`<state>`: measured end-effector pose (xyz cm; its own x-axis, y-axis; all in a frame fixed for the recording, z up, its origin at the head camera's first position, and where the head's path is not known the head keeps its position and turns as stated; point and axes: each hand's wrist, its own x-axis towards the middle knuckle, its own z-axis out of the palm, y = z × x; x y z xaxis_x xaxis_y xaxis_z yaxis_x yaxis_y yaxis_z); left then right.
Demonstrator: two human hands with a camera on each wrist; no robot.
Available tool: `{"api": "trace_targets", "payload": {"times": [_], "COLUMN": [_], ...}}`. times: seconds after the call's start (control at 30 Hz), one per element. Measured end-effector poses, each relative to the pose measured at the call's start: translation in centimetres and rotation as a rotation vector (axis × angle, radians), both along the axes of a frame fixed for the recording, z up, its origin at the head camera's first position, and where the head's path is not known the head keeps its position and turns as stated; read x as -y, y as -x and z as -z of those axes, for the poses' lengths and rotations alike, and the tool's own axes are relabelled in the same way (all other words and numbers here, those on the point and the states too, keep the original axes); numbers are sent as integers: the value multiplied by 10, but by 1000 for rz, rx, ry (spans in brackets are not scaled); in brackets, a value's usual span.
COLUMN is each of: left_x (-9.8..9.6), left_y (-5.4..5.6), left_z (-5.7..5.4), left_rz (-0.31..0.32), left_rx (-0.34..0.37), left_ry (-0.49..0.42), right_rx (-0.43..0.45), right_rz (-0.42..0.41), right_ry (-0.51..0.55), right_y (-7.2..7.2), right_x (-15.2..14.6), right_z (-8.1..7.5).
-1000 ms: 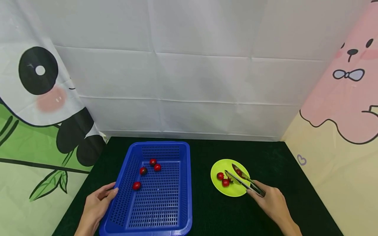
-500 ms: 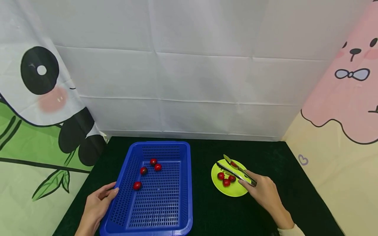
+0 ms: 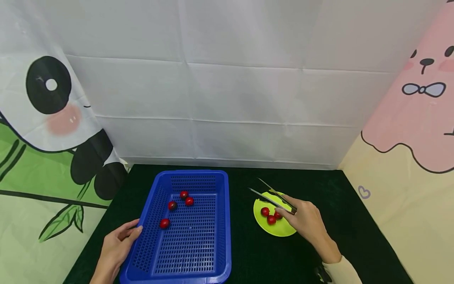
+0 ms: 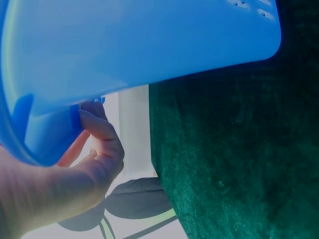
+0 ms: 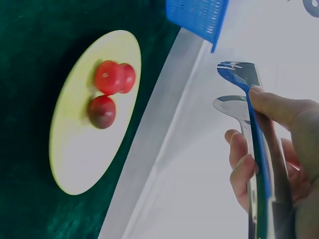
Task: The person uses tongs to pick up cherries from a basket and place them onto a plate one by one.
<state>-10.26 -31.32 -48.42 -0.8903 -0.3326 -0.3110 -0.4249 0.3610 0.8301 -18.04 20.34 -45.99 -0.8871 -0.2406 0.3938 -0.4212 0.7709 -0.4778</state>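
Observation:
My left hand (image 3: 117,248) grips the left rim of a blue plastic basket (image 3: 184,252); in the left wrist view its fingers (image 4: 102,127) curl up against the basket's edge. Several cherry tomatoes (image 3: 164,223) lie in the basket. My right hand (image 3: 310,221) holds metal tongs (image 3: 291,210), whose arms are spread with nothing between the tips. The tongs hang over a yellow-green plate (image 3: 264,230), their tips reaching past its far left edge. Three cherry tomatoes (image 5: 102,112) sit close together on the plate, below the tongs.
A dark green cloth (image 3: 244,252) covers the table, with a strip of it between basket and plate. A white sheet (image 3: 230,98) hangs behind. Printed cartoon cloths flank both sides, a panda (image 3: 49,85) left and a pink bear (image 3: 422,118) right.
My right hand has moved left and away from me, bringing the tongs up from beside the plate's tomatoes, with their tips now beyond it. The left hand, basket and its tomatoes stay put.

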Motion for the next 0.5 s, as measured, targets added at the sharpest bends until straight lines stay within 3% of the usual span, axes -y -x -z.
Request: {"api": "trace_targets", "payload": {"times": [0.5], "left_x": [2], "left_y": [1], "left_z": [1], "left_rz": [3], "left_rx": [13], "left_ry": [-19], "right_rx": [-3], "right_rz": [-108], "right_ry": [26], "right_y": [14], "right_x": [43], "right_z": [-19]}}
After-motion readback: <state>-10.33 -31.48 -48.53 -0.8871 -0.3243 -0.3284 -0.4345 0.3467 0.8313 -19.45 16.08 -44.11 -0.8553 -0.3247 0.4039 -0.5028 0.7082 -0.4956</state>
